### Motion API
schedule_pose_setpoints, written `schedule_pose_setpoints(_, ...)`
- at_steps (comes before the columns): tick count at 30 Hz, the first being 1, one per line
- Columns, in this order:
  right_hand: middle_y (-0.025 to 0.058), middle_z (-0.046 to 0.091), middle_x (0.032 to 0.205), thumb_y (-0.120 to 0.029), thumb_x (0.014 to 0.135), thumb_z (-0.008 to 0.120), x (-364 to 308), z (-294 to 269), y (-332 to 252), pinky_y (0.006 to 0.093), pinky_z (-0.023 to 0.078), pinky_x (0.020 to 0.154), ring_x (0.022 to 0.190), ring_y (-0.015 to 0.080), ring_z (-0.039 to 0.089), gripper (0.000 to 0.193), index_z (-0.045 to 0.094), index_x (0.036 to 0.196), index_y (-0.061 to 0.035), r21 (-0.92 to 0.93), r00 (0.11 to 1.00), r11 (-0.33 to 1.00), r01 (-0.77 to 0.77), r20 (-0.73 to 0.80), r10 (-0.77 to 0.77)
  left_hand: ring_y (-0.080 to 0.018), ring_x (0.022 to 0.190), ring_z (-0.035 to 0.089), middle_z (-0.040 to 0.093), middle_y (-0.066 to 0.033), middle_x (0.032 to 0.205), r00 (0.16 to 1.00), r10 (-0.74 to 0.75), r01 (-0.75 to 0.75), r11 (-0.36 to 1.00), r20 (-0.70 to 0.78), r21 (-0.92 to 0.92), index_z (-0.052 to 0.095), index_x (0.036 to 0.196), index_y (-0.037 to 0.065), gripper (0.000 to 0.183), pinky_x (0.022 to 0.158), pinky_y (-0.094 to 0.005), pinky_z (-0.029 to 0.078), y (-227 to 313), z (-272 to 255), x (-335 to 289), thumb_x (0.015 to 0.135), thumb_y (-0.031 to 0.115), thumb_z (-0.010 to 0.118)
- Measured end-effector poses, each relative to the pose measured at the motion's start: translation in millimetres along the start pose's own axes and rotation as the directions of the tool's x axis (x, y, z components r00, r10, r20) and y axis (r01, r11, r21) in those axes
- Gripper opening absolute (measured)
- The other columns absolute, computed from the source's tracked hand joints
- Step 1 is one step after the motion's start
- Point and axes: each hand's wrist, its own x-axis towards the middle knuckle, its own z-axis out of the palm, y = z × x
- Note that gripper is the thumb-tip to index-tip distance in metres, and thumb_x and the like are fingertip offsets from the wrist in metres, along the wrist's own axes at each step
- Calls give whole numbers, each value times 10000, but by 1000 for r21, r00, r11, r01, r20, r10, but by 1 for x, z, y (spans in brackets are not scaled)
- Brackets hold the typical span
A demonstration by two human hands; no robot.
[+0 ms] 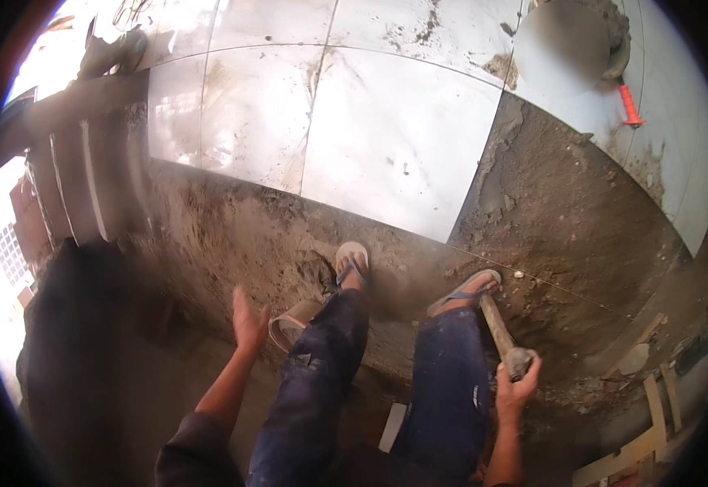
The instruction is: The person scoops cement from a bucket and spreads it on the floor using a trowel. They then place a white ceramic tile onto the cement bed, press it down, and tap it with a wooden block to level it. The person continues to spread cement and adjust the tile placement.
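Observation:
My right hand (516, 385) is closed around the dirty, rounded head of a mallet (496, 325). Its pale wooden handle points away from me, the end close beside my right foot (474, 288). My left hand (248, 323) is in the air with nothing in it, fingers stretched out and thumb apart. Just right of that hand, a small bucket (291, 326) stands tilted by my left leg, partly hidden by it. Large glossy white tiles (395, 142) lie ahead, their near edge bordering the brown sandy bed (569, 199) where my sandalled feet rest.
A thin string (537, 282) runs low across the sand from the tile corner. A red-handled tool (631, 105) lies on the tiles at far right, next to a blurred round container (569, 40). Wood strips (654, 414) lie at lower right; dark steps (86, 174) are at left.

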Motion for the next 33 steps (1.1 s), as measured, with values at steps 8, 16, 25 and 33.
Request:
schedule_pose_setpoints(8,205,595,1232,-147,839,724,-71,54,-72,414,507,924,1103,337,631,613,466,1382,-27,-35,788,973,230,594,-164,-438,1444,299,314,-303,1545,875,-256,391,874,412,-287,274,1497,-87,776,1188,-433,261,-2,-53,-216,934,306,638)
schedule_pose_setpoints(16,138,595,1210,-213,784,750,-102,243,-142,412,532,822,961,313,621,616,535,1323,-4,57,256,457,887,764,-592,-418,1475,252,235,-224,1612,746,-318,382,924,586,15,300,1533,15,930,1162,-624,221,88,-39,-231,880,614,582)
schedule_pose_setpoints(25,129,631,927,-86,786,632,-103,420,-132,382,565,621,793,293,674,266,615,1035,6,-25,-1,-51,998,891,-454,-397,1473,268,277,-195,1604,714,-344,446,895,610,-18,350,1507,-10,896,1161,-606,241,65,5,-232,881,586,585)
schedule_pose_setpoints(33,122,624,879,-67,734,665,-100,479,-107,373,567,642,783,292,673,249,612,969,-6,64,-122,-201,978,949,-292,-398,1460,291,295,-194,1595,677,-352,532,840,647,-100,358,1502,-6,895,1150,-604,260,53,16,-228,864,569,610)
